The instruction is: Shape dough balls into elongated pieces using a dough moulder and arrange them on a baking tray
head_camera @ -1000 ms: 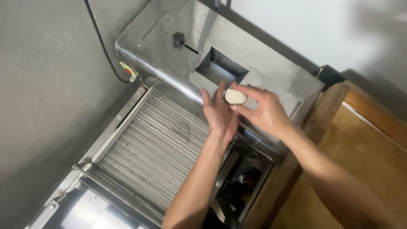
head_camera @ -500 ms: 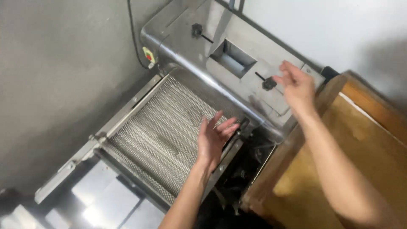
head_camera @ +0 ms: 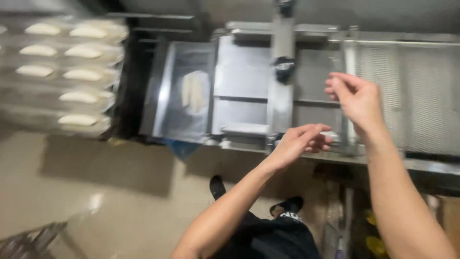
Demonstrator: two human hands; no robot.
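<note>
My left hand (head_camera: 301,142) hovers over the front edge of a steel dough machine (head_camera: 249,103), fingers loosely curled, holding nothing. My right hand (head_camera: 355,98) is raised above the machine next to its mesh conveyor belt (head_camera: 407,96), fingers apart and empty. A flattened piece of pale dough (head_camera: 193,91) lies on the machine's steel outlet tray (head_camera: 168,115), well left of both hands. The picture is blurred by motion.
Trays with rows of shaped white dough pieces (head_camera: 72,72) stand at the left. A black knob (head_camera: 284,67) sits on the machine's middle bar. Below are a glossy beige floor (head_camera: 96,192), my dark shoes (head_camera: 218,186) and a rack corner at bottom left.
The view has swung left along the machine, bringing the outlet tray and dough trays into sight. The dough ball my right hand held a second ago is gone; both hands are empty.
</note>
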